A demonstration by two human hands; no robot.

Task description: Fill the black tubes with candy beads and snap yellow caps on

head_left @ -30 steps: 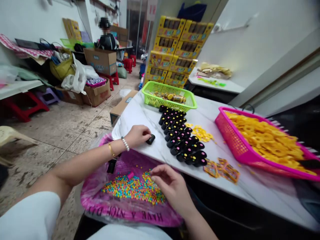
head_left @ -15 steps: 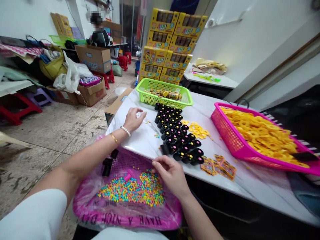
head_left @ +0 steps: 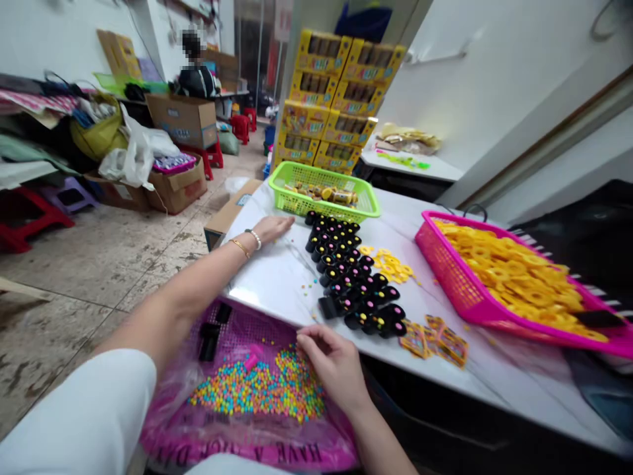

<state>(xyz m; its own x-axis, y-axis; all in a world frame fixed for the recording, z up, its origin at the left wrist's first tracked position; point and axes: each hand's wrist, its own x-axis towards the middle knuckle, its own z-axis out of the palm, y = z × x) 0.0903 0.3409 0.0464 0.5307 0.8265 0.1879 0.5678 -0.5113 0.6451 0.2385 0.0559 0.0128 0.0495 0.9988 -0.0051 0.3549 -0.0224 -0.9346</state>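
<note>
My left hand [head_left: 273,229] lies low over the white table top, palm down, its fingers stretched out toward the black cups. A few loose candy beads are scattered by it. My right hand [head_left: 330,361] is closed in a pinch at the table's front edge, at the rim of the clear plastic bag [head_left: 171,412] that lines a purple basket. Small multicoloured candy beads [head_left: 257,386] fill the bag, with a pink tube [head_left: 253,357] among them. Rows of black cups [head_left: 341,270] stand on the table, many with a pink or yellow bead inside.
Behind the cups is a green basket [head_left: 278,187] of small packed pieces. Yellow rings [head_left: 393,265] and printed cards [head_left: 434,342] lie right of the cups. A pink basket [head_left: 440,274] of yellow rings stands further right. Yellow boxes [head_left: 321,99] are stacked behind; a person [head_left: 196,80] sits far back.
My left hand has moved forward and flattened from a curled pose over the table. My right hand stays pinched at the bag's edge. The view has shifted slightly.
</note>
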